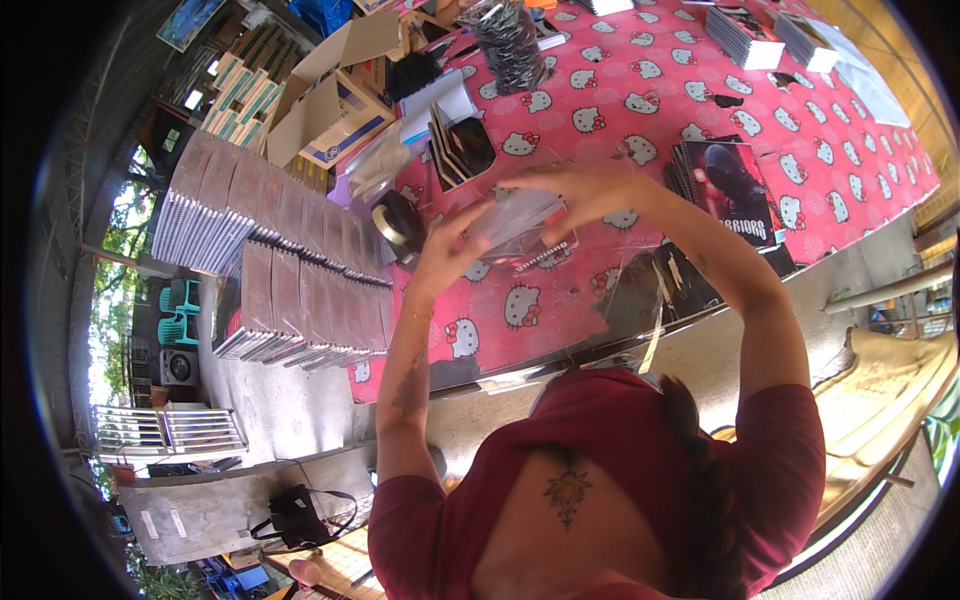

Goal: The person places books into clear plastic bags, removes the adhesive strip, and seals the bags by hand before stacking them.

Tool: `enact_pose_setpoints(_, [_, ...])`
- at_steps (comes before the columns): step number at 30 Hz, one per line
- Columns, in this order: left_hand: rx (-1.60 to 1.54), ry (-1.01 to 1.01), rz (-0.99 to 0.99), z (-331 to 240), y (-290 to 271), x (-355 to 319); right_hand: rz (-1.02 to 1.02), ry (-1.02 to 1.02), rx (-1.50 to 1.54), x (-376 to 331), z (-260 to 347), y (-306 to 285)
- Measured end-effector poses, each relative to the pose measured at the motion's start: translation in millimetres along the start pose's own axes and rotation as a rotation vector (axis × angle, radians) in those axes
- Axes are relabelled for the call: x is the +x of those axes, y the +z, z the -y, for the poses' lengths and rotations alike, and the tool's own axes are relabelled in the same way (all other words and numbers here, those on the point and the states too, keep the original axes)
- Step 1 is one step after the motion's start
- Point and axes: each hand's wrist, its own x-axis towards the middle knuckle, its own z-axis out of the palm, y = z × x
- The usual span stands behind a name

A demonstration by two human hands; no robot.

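Note:
Between my two hands, above the near middle of the table, is a spiral notebook (528,228) in shiny clear plastic, tilted, with its coil edge towards me. My left hand (455,243) has its fingers bent at the notebook's left edge. From the right, my right hand (588,192) reaches over it, fingers across the far side and thumb at the right edge. Glare on the plastic hides much of the cover. Close to my left hand stands a black tape dispenser (399,226). A pile of dark-covered spiral notebooks (728,188) lies beyond my right forearm.
Tall stacks of plastic-wrapped notebooks (300,285) line the left side. An open cardboard box (345,118), a black divided holder (463,150) and a dark wrapped bundle (508,45) stand farther back. More notebook stacks (745,38) sit far right on the pink patterned tablecloth (640,103).

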Motion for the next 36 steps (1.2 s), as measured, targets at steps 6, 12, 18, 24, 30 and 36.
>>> enact_pose_setpoints(6, [0.654, 0.483, -0.275, -12.6, 33.4, -9.9, -0.227, -0.135, -0.326, -12.7, -9.7, 36.4])
enact_pose_setpoints(12, [0.259, 0.068, -0.142, -30.9, 14.2, 1.2, -0.153, -0.013, -0.119, 0.3, -3.9, 23.7])
enact_pose_setpoints(18, [0.453, -0.122, -0.191, -41.4, 22.4, 26.7, 0.01, 0.316, -0.264, 27.2, 3.0, 11.8])
enact_pose_setpoints(24, [-0.371, -0.346, 0.135, 28.7, -7.8, 52.4, 0.094, 0.368, 0.466, 40.6, -71.2, 8.3])
enact_pose_setpoints(30, [-0.525, -0.374, 0.198, 42.8, -8.1, 88.0, -0.036, 0.348, 0.509, 39.3, -81.4, 22.6])
enact_pose_setpoints(36, [-0.655, -0.394, -0.227, 20.0, -7.0, 95.7, -0.093, 0.348, 0.498, 31.9, -68.0, 21.5])
